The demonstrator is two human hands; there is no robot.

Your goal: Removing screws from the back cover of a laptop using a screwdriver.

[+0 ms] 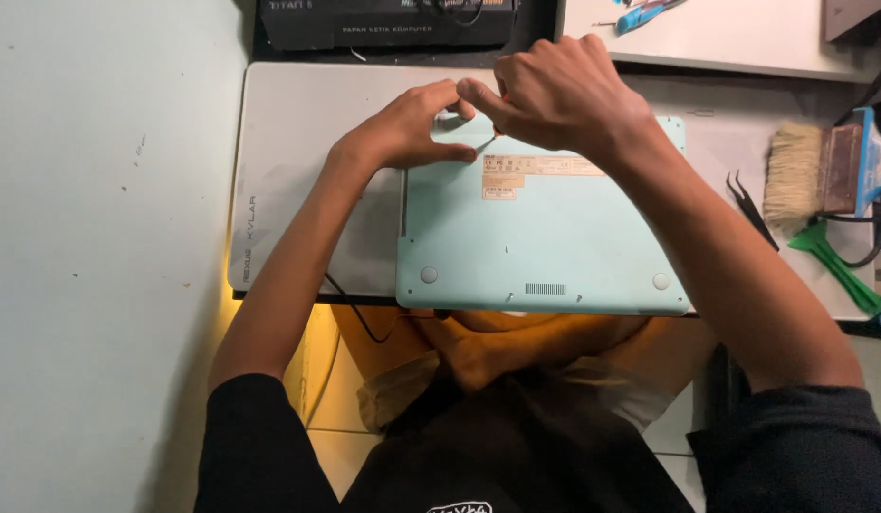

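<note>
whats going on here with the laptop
A person is working on a mint-green laptop lying bottom side up on a grey mat. Both hands meet at its far edge: the left hand rests on the corner, and the right hand pinches something small and orange there, too hidden to identify. A brush, black tweezers and a green pry tool lie unused to the right.

I see a grey work mat [298, 142] on the desk | a pale-bristled brush [816, 171] lying at its right edge | black tweezers [752, 209] just left of the brush | a green plastic pry tool [835, 266] below it | a black box [388, 21] behind the mat | a blue-handled tool [650, 13] on the far white surface.
</note>
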